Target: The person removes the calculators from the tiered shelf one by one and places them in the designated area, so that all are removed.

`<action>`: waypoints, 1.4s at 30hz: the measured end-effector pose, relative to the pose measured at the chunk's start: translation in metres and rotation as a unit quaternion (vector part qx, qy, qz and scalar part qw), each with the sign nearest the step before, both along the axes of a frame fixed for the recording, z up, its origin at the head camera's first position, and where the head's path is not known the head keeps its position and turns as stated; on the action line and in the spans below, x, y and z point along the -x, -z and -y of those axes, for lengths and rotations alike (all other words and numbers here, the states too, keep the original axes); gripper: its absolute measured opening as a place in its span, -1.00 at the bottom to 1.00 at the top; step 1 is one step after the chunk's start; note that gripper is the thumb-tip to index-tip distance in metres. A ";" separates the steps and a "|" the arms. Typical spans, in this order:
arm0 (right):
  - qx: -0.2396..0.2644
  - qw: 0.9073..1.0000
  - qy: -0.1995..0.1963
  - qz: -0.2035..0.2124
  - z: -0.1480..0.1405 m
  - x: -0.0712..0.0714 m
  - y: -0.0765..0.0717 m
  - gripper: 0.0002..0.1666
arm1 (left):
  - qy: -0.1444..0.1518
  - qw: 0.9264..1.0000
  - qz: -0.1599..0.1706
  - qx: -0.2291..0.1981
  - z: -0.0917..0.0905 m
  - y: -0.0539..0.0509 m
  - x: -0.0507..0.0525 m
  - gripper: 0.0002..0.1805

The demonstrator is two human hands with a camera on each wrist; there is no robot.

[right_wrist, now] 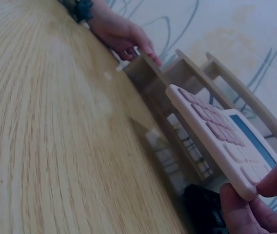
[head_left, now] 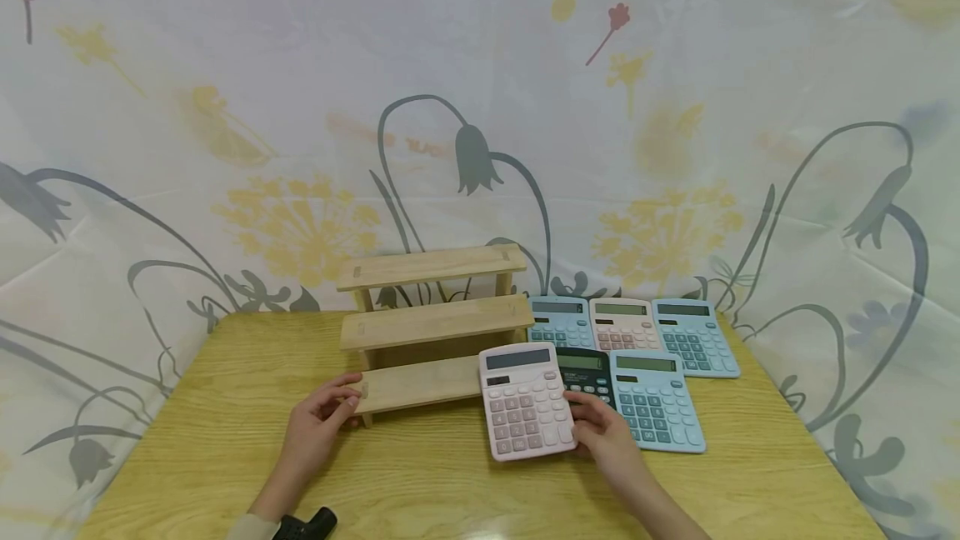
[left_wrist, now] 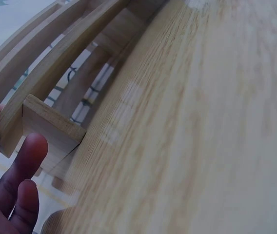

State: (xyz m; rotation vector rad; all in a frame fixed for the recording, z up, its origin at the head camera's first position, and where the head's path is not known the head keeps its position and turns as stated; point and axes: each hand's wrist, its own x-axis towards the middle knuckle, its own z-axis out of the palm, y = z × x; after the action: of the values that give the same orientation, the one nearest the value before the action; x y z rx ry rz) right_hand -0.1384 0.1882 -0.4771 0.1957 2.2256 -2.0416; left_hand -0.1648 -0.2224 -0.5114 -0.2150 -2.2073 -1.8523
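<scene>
My right hand (head_left: 611, 440) pinches the lower right edge of a pink calculator (head_left: 528, 402), thumb on one face and fingers on the other. In the right wrist view the calculator (right_wrist: 221, 141) is tilted and held above the table. On the left, my left hand (head_left: 318, 423) holds the left end of the lowest board of a three-step wooden shelf (head_left: 420, 383). The left wrist view shows its fingers (left_wrist: 33, 148) around the end of that board (left_wrist: 55, 73). The pink calculator covers the right end of the lowest board in the head view.
Right of the shelf, a black calculator (head_left: 583, 363) lies partly hidden behind the pink one, beside a blue calculator (head_left: 656, 407). Behind them are another blue one (head_left: 558, 323), a second pink one (head_left: 624, 327) and a further blue one (head_left: 697, 344). A patterned curtain (head_left: 480, 40) hangs behind the wooden table (head_left: 420, 482).
</scene>
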 end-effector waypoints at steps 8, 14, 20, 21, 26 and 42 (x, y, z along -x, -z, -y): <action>-0.016 1.000 0.012 0.004 -0.017 -0.002 -0.003 -0.42 | -0.004 1.000 0.004 -0.001 0.000 -0.001 -0.001 -0.86; -0.039 0.999 0.018 0.007 -0.034 -0.002 -0.005 -0.42 | -0.005 1.000 0.006 0.000 0.000 -0.001 0.000 -0.86; -0.051 0.998 0.025 0.004 -0.055 -0.002 -0.006 -0.39 | -0.001 1.000 0.003 -0.001 0.000 0.001 0.000 -0.88; -0.050 0.998 0.026 0.002 -0.059 -0.002 -0.006 -0.39 | 0.000 1.000 0.002 -0.002 0.000 0.001 0.000 -0.88; -0.051 0.998 0.035 0.004 -0.078 -0.002 -0.009 -0.37 | 0.001 1.000 0.007 -0.004 0.000 0.002 0.001 -0.87; -0.067 0.995 0.072 0.009 -0.149 -0.005 -0.010 -0.36 | 0.002 1.000 0.005 0.002 0.000 0.002 0.001 -0.85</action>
State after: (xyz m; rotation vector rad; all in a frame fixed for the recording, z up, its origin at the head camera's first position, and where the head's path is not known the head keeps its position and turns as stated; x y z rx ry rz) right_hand -0.1333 0.3371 -0.4667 0.3960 2.4041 -1.9478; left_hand -0.1654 -0.2227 -0.5130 -0.2112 -2.2195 -1.8550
